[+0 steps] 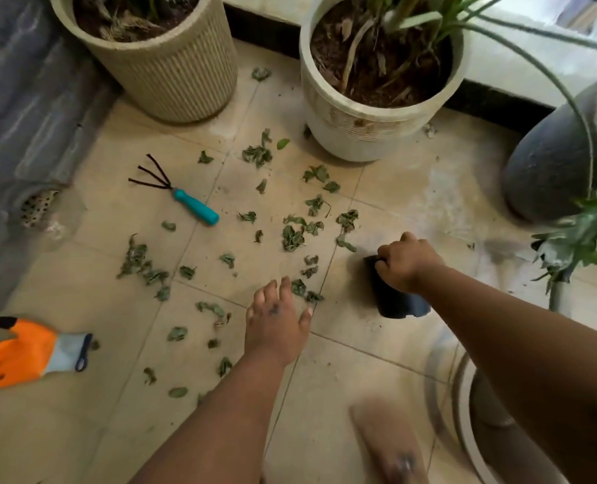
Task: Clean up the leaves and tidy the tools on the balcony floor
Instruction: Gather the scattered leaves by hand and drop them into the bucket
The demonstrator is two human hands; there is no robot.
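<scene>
Fingers of the left hand (277, 321) are straight and slightly spread, held low over the tiled floor (412, 190) and holding nothing; those of the right hand (406, 263) are curled over the rim of a small black pot (396, 302) lying at 3 o'clock of the leaf scatter. Wilted leaves (292, 237) cover the tiles from 9 o'clock to centre, the nearest cluster just beyond the left fingertips. A teal-handled hand rake (185, 199) lies at 10 o'clock, apart from the leaves; an orange glove (17, 354) lies at 8 o'clock near the frame edge. Two pale planters stand at 12 o'clock.

Step in hand, as judged: gathering leaves into the pot. To do it well, keep the pot mouth low and tilted toward the leaves, sweep with a flat palm from the outer scatter inward, and gather small heaps rather than single leaves. Tools are best collected afterwards.
</scene>
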